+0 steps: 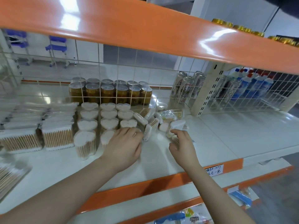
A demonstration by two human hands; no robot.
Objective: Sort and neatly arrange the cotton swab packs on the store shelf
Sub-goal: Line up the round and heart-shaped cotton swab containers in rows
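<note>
Head view: left hand (pixel 124 143) fingers clamp a swab pack (pixel 148 131), right hand (pixel 181 143) fingers curl on another; price tag (pixel 214 172) writing blurred.

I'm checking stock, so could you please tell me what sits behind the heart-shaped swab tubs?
Behind the heart-shaped swab tubs runs a wire grid, with gold cans beyond it. The cans' bases are hidden.

Gold cans (pixel 111 92) stand in rows at twelve o'clock behind a wire grid (pixel 145 65). Tall beer cans (pixel 186 88) and blue bottles (pixel 252 84) stand at two o'clock.
</note>
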